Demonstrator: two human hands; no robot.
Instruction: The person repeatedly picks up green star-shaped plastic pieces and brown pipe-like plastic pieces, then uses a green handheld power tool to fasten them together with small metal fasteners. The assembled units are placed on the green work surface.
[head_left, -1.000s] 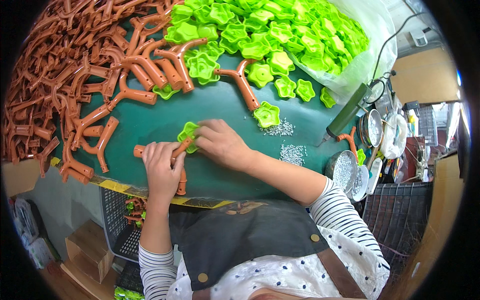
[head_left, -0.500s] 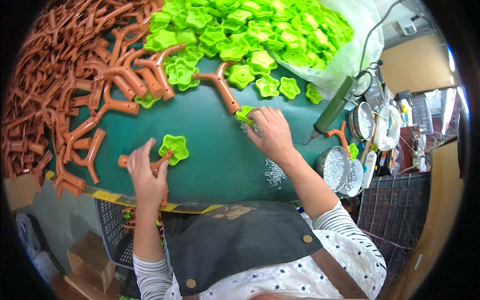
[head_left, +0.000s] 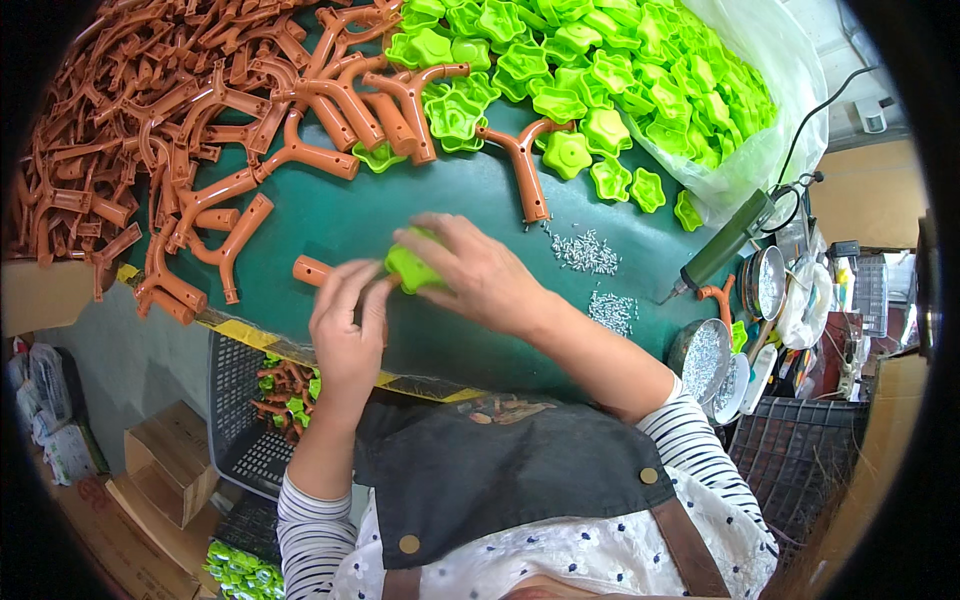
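My left hand (head_left: pixel 347 315) is closed round a brown forked plastic branch (head_left: pixel 312 270), whose end sticks out past the fingers. Close against its fingertips, my right hand (head_left: pixel 475 272) grips a bright green star-shaped plastic cup (head_left: pixel 410 262). The right fingers are slightly blurred and cover part of the cup, so how it meets the branch is hidden. Beyond the hands another brown branch (head_left: pixel 525 170) lies on the green tabletop (head_left: pixel 460 345). Loose silver screws (head_left: pixel 585 252) are scattered right of my right hand, with a second small heap (head_left: pixel 612 312) nearer me.
Brown branches (head_left: pixel 130 110) pile up at the left, green cups (head_left: pixel 640 70) at the back in a clear bag (head_left: pixel 790 80). A green power screwdriver (head_left: pixel 725 240) hangs at the right, near bowls of screws (head_left: pixel 700 360). Below the table edge stands a grey crate (head_left: pixel 235 430).
My right hand has come left with a green cup from beside the screws to my left hand. The view has shifted, showing more of the crate.
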